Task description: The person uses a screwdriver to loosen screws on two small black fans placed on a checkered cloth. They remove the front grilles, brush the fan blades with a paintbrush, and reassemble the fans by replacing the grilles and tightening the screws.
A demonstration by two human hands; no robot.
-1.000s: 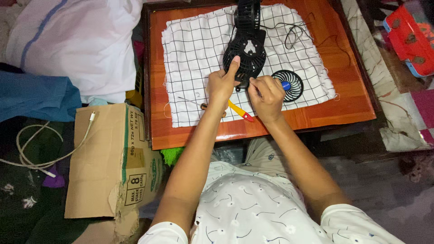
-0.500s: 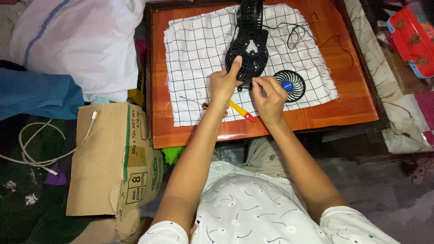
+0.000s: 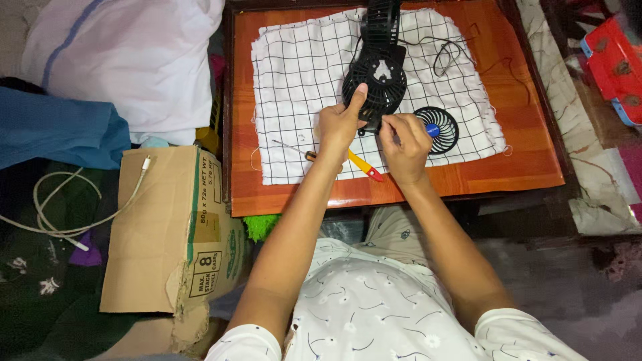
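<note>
The left hand (image 3: 338, 127) is pressed flat on the lower rim of the black fan housing (image 3: 376, 79), thumb stretched up along the grille and pinning it to the checked cloth (image 3: 301, 80). The right hand (image 3: 404, 144) is pinched narrow at that same lower edge — fingertips closed on something too small to make out, perhaps a screw or a clip; I cannot tell which. The housing lies face down near the middle of the cloth, its handle pointing away from the person.

To do this well, I'd say keep the left thumb bearing down so the housing cannot turn, and work the pinch straight out rather than sideways — a tiny part dropped on that grid would be hard to find.

Counting outward: one fan housing, one loose round grille (image 3: 438, 128) with a blue centre just right of the hands, one screwdriver (image 3: 294, 150) and one yellow-and-red tool (image 3: 364, 166) beneath the wrists, one black cord (image 3: 449, 55), one cloth, one orange table (image 3: 521, 154). To the left, one cardboard box (image 3: 167, 234) and one white cable (image 3: 53, 207).
</note>
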